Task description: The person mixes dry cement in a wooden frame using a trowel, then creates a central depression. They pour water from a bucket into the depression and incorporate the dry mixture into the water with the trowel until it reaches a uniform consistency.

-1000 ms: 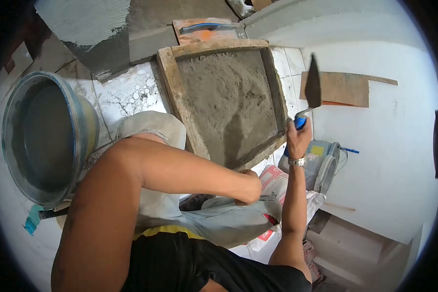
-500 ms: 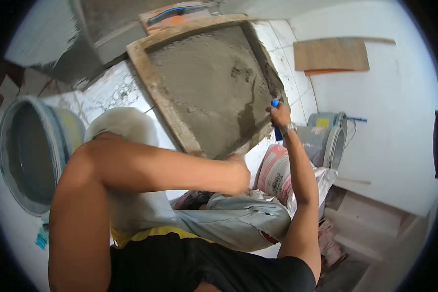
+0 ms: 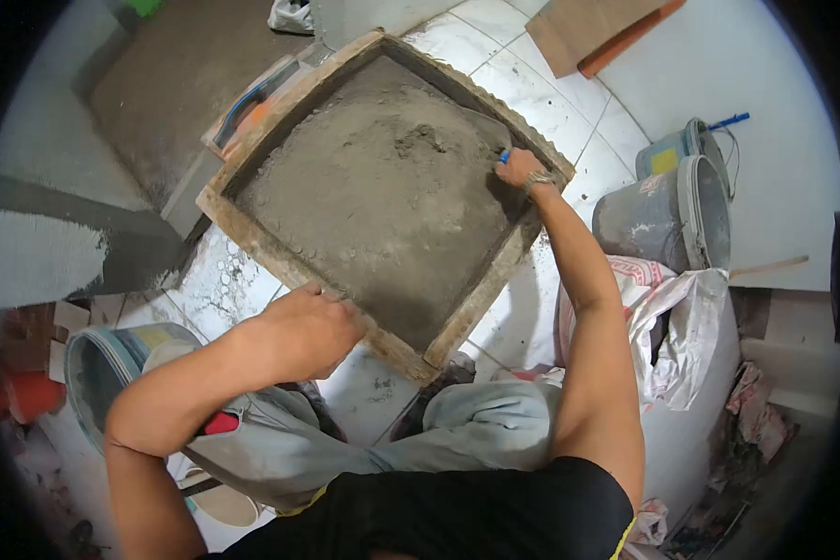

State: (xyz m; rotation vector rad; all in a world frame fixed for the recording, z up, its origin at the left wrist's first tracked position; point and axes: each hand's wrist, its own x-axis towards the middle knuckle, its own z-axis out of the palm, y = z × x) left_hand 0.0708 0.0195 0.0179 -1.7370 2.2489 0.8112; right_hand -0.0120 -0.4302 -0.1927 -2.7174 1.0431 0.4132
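Note:
A square wooden mixing box (image 3: 476, 327) full of grey wet mortar (image 3: 373, 196) sits on the tiled floor in front of me. My right hand (image 3: 518, 168) is closed round the blue handle of a trowel (image 3: 505, 157) inside the box's right corner. The trowel's blade is hard to make out against the mortar. At the near left side, my left hand (image 3: 313, 331) has its fingers curled over the box's wooden rim. A small crumbly hollow marks the mortar toward the far side.
Grey buckets stand at the right (image 3: 644, 215) and at the left (image 3: 93, 364). White sacks (image 3: 681, 327) lie beside my right arm. An orange and blue float (image 3: 252, 107) rests against the box's far left edge. Boards (image 3: 579, 33) lean at the wall.
My left hand has come from across my body to the box's near left rim. My right hand and the trowel have moved in over the mortar. The view has turned.

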